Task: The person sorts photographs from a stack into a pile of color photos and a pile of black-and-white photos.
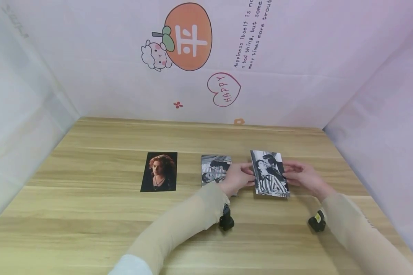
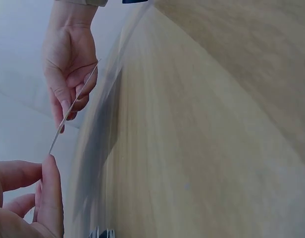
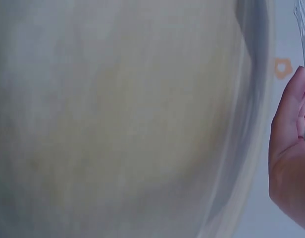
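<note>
A black-and-white photo card (image 1: pixel 270 173) is held up off the wooden table, tilted, showing two people close together. My left hand (image 1: pixel 236 178) pinches its left edge, while the right hand (image 1: pixel 304 177) grips the opposite edge. Seen nearly edge-on in the left wrist view, the card (image 2: pixel 57 136) is a thin line between the two hands. A second black-and-white photo card (image 1: pixel 214 168) lies on the table, partly hidden behind my left hand. Farther left lies a colour photo card (image 1: pixel 159 172) of a red-haired person. In the right wrist view a hand (image 3: pixel 288 153) shows at the right edge, partly cut off.
The wooden table (image 1: pixel 89 214) runs back to a white cloth backdrop (image 1: pixel 124 95) with printed drawings and words. White cloth walls (image 1: pixel 382 103) stand at both sides. Black wrist cameras (image 1: pixel 226 221) hang under the sleeves.
</note>
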A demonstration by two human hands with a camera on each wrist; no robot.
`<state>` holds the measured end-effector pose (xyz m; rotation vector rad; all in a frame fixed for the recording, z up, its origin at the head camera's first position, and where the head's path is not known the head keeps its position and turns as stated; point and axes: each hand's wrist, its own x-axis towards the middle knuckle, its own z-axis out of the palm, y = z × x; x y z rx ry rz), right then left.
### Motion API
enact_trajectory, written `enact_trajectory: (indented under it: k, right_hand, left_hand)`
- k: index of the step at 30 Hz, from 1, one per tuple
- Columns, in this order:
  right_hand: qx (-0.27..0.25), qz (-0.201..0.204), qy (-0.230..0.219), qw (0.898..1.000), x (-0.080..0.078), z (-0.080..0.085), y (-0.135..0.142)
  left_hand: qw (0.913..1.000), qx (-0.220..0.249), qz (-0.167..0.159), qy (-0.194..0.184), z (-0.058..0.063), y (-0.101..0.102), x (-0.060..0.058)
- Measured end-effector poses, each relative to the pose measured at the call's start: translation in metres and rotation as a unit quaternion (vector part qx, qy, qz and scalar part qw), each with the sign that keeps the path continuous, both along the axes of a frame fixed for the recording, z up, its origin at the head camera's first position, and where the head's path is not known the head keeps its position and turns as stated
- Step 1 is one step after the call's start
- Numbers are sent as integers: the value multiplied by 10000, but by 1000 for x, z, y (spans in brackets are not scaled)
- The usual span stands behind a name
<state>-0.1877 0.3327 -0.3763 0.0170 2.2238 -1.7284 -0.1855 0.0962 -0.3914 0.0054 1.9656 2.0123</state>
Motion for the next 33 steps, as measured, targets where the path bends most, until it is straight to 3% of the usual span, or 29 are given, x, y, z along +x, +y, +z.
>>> enact_trajectory:
  k: [13, 24, 33]
  right_hand:
    - [260, -51, -494, 9984, -3, -3, 10]
    - [866, 113, -376, 9955, -7, -7, 13]
    - [1317, 66, -322, 9907, -9, -9, 9]
  left_hand:
    - [9996, -82, -70, -276, 1, 15, 2]
    - [9986, 74, -267, -450, -6, 16, 1]
    - [9980, 102, -522, -354, -7, 6, -1]
